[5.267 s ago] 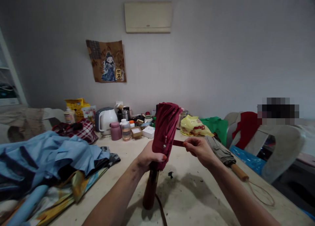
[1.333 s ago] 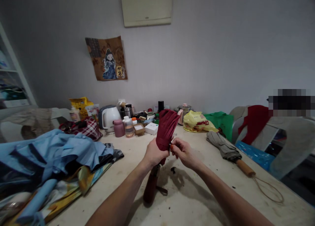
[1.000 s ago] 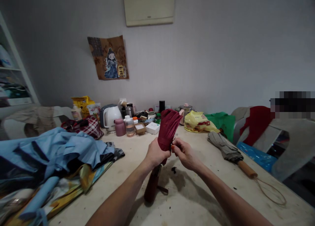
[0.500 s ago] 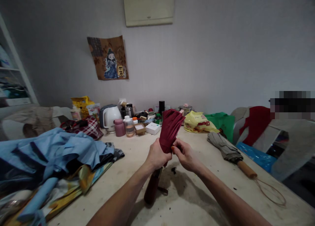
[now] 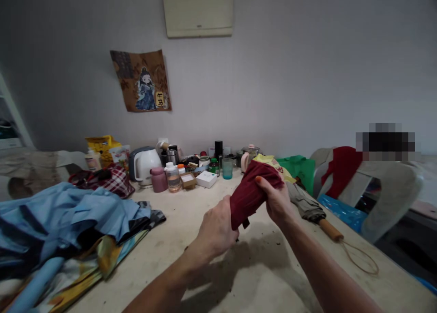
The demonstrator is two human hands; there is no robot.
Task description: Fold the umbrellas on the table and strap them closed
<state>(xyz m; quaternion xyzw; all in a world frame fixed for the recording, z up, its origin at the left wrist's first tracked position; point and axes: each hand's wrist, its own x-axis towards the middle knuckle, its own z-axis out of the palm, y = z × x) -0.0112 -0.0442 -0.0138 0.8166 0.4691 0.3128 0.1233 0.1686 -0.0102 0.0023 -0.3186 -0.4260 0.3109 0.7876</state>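
Observation:
A folded dark red umbrella (image 5: 251, 192) is held above the table, tilted with its far end up and to the right. My left hand (image 5: 218, 224) is closed around its lower end; the handle is hidden behind that hand and forearm. Farther up, my right hand (image 5: 278, 199) wraps the gathered cloth, thumb lying on top and fingers out of sight behind. A small dark strap end (image 5: 246, 223) pokes out beneath the cloth. To the right lies a grey folded umbrella (image 5: 305, 204) with a wooden handle (image 5: 331, 230) and a cord loop.
Light blue cloth (image 5: 78, 213) and a yellow patterned umbrella (image 5: 105, 254) lie at the left. Along the wall stand a white kettle (image 5: 148, 165), a pink jar (image 5: 159, 179), bottles, small boxes and a teal cup (image 5: 227, 168). A person in red (image 5: 343, 167) sits beyond the right edge.
The red umbrella has tilted from nearly upright towards the right. My right hand has moved from its lower edge up onto the cloth. The view has turned slightly right.

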